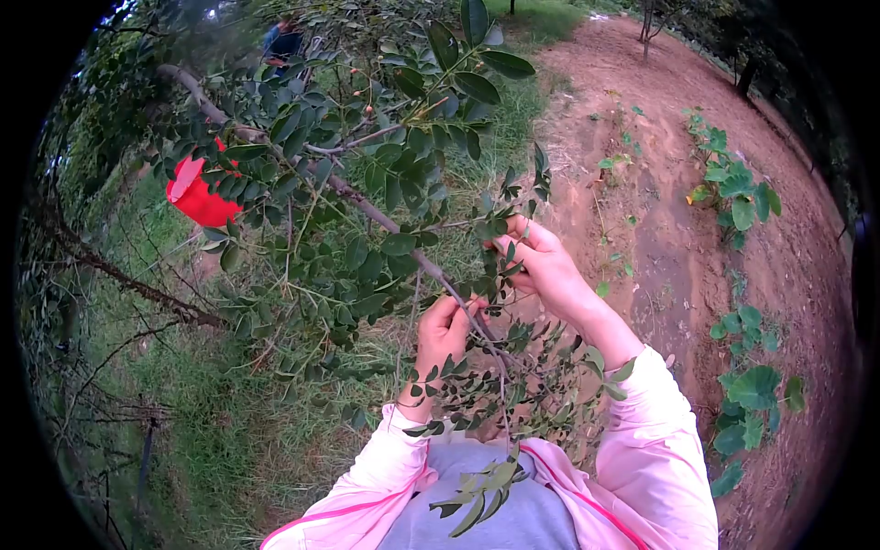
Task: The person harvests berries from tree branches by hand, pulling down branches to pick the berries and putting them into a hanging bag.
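Observation:
A leafy branch (371,213) slants from the upper left down to the front of my body, with small oval green leaves along its twigs. My left hand (445,332) is closed at the branch's lower part, its fingers pinched together beside the stem. What sits between those fingertips is hidden. Higher and to the right, my right hand (541,261) pinches a leafy twig (495,229) between thumb and fingers. Leaves partly cover the fingertips of both hands. A few tiny reddish berries (369,110) show among the upper leaves.
A red bag or bucket (206,197) is partly behind leaves at the left. Another person (282,44) is in the background. Bare, thorny-looking branches (119,275) cross the left side over grass. Broad-leaved plants (753,388) grow in reddish soil (665,247) at the right.

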### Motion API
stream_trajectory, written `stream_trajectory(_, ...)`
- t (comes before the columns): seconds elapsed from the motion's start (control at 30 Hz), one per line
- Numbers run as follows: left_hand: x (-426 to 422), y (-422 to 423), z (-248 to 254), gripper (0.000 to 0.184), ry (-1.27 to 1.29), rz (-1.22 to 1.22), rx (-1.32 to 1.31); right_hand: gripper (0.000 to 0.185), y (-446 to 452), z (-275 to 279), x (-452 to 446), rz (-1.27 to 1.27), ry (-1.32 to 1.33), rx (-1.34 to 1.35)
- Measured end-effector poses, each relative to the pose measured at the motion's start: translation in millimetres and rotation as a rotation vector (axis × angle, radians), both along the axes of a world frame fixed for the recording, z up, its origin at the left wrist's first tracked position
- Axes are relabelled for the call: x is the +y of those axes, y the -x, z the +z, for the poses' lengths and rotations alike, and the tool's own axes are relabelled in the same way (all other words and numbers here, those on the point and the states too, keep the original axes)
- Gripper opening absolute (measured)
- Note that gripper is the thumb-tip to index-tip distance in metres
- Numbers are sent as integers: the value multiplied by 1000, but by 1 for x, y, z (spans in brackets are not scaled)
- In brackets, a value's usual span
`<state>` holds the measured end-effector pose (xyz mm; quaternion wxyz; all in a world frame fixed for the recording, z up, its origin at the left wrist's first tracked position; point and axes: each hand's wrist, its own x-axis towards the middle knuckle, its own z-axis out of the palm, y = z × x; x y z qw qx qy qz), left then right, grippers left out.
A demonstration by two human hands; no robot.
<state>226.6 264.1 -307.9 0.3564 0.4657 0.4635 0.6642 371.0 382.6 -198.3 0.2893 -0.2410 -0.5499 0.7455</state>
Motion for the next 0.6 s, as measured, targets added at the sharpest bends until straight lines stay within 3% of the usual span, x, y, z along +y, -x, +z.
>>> stream_trajectory(0.13,2,-3,2,20,-38,21,-45,14,-39,-9,20,-93,101,33)
stream_trajectory(0.23,3,1,8,21,-3,-2,-1,19,-72,-26,34,-10,373,338)
stream_trajectory(0.33,8,1,10,21,3,10,-2,24,-83,-35,24,73,518,414)
stream_trajectory(0.4,10,2,11,21,4,14,19,30,-81,-42,19,65,498,334)
stream_trajectory(0.6,10,-4,15,20,52,23,-5,33,-57,-33,3,13,112,-119)
